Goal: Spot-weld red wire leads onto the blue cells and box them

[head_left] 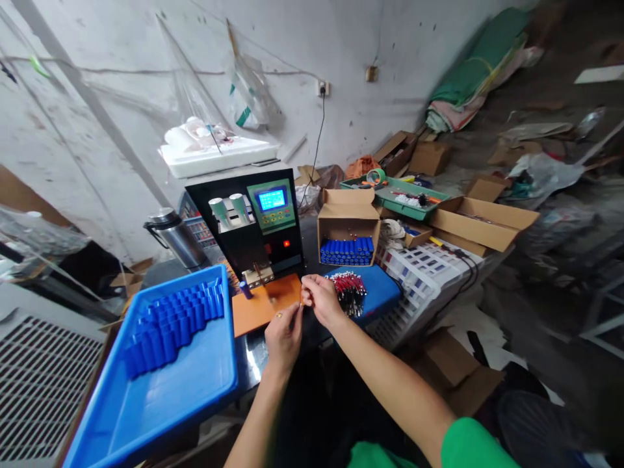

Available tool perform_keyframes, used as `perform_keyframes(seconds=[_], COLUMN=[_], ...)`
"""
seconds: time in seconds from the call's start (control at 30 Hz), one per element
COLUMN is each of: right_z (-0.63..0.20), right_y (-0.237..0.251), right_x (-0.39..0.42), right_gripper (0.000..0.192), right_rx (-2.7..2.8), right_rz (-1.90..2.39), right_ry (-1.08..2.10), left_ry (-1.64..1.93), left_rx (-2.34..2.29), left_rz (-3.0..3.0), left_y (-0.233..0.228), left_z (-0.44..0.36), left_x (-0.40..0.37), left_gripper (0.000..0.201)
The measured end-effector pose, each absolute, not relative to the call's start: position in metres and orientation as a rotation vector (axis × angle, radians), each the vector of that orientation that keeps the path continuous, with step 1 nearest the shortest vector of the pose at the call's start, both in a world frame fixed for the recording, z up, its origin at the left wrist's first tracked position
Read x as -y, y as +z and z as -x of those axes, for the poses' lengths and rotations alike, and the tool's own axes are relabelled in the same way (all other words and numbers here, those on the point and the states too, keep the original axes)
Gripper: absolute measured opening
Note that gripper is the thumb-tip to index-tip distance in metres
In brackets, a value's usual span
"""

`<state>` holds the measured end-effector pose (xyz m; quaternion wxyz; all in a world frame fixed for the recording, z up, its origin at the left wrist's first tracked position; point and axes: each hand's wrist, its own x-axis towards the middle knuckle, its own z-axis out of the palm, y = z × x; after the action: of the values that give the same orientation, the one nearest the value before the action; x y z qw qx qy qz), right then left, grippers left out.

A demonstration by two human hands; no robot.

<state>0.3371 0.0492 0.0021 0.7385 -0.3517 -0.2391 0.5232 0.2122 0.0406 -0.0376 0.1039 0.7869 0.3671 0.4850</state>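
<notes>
Orange plate (258, 305) just beyond both hands (302, 318).

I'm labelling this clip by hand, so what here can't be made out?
- Head view: the thing pinched between left hand and right hand is too small to identify.
- Screen text: too small.
- Blue tray: corner cut off by the bottom edge.
</notes>
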Motion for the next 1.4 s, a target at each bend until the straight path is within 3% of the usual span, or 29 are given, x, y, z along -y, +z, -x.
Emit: perform_keyframes(seconds=[0.23,0.6,0.9,1.23,1.4], right_z=[-0.323,-0.31,-0.315,-0.317,-0.318], right_y=[-0.003,-0.023,-0.033,-0.032,-0.033], right_x=[-0.045,-0.043,-0.04,-0.036,-0.035], right_gripper=[0.034,0.04,0.043,0.039,0.039], right_rx=[0.485,0.523,0.802,0.811,0.905], right_rz=[0.75,0.876,0.931,0.949,0.966], right_ry=[1.199,1.175,1.412,1.317,1.305], left_ry=[1.442,1.341,1.142,1.166,1.209], left_rx=[-1.117,-1.137,-0.935,-1.076,-1.103], left_rz=[-2.149,-1.269,-0.939,-1.106,-1.254], left_y=[-0.032,-0.039,-0.036,-0.031,-0.027], left_z=[-0.199,-0.191,-0.188,-0.183,-0.184], left_x=[-0.032,-0.037,-0.04,-0.032,-0.032], left_gripper=[0.02,0.036,0.04,0.046,0.04])
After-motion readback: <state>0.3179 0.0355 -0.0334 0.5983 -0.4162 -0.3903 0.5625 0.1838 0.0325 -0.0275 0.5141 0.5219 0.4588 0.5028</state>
